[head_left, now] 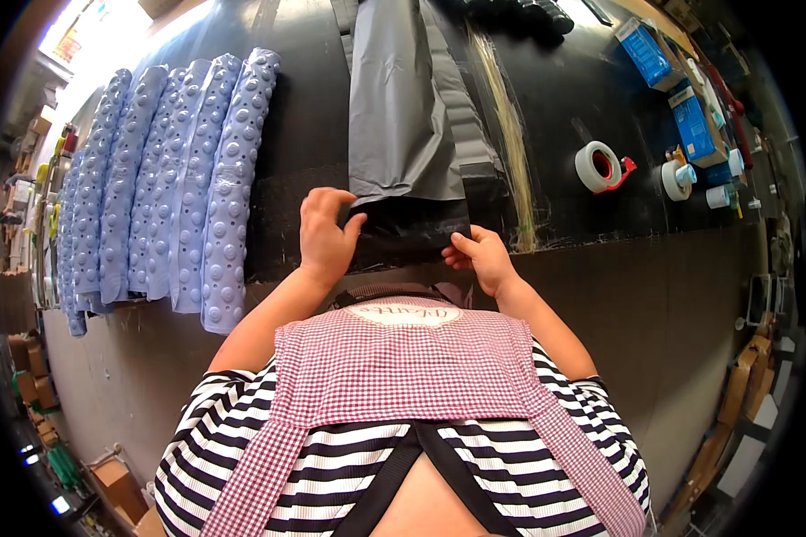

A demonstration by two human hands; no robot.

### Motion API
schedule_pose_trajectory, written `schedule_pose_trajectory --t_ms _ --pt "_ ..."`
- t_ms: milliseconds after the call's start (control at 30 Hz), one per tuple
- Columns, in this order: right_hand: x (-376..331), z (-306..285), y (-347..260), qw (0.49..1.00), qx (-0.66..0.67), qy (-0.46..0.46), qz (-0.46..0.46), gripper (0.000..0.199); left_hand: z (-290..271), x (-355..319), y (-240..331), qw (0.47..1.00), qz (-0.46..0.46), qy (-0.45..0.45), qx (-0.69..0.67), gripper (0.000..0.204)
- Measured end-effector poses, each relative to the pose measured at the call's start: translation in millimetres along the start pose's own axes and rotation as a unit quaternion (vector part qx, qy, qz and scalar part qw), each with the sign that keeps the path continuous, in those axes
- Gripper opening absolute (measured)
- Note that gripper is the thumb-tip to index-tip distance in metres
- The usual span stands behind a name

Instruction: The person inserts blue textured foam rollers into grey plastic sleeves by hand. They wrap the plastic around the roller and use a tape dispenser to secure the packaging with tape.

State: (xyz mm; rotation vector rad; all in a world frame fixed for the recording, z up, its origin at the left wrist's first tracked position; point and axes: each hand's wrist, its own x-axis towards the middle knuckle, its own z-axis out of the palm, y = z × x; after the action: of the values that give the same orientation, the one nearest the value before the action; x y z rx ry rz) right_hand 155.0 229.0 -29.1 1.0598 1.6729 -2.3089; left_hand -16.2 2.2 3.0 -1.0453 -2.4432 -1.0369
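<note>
A grey plastic mailing bag (401, 116) lies on the black worktable (313, 116), its black inner flap (412, 228) turned out at the near end. My left hand (325, 237) presses on the flap's left corner with its fingers curled over the edge. My right hand (480, 255) pinches the flap's right corner. To the left, several folded light-blue bubbled mats (179, 179) lie side by side in a row on the table.
A tape roll on a red dispenser (600, 166) and a second tape roll (673, 179) sit at the right of the table. Blue boxes (672, 80) stand at the far right. A strip of pale straw-like fibres (509, 125) runs beside the bag. Cardboard boxes (116, 483) are on the floor.
</note>
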Motion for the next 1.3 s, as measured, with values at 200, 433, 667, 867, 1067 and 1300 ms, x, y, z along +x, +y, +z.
schedule_pose_trajectory --t_ms 200,433,667,867,1067,1300 --pt "2 -5 -6 0.989 -0.068 -0.085 -0.101 0.020 55 18 70 0.953 0.138 -0.210 -0.169 0.017" --pt "-5 -3 -26 0.954 -0.251 -0.093 -0.133 0.024 55 21 65 0.945 0.004 -0.185 -0.269 0.007" --pt "-1 -41 -19 0.980 -0.122 -0.119 -0.098 0.020 -76 -75 -38 0.789 -0.207 -0.573 -0.087 0.020" --pt "26 -44 -53 0.752 -0.391 0.150 -0.510 0.023 -117 -74 -52 0.850 -0.119 -0.512 0.017 0.032" --pt "66 -30 -81 0.565 -0.552 0.056 -0.610 0.023 -9 65 -54 0.934 0.330 -0.108 0.088 0.034" --pt "90 -21 -117 0.555 -0.605 -0.188 -0.539 0.013 25 120 -73 0.842 0.422 -0.335 -0.023 0.020"
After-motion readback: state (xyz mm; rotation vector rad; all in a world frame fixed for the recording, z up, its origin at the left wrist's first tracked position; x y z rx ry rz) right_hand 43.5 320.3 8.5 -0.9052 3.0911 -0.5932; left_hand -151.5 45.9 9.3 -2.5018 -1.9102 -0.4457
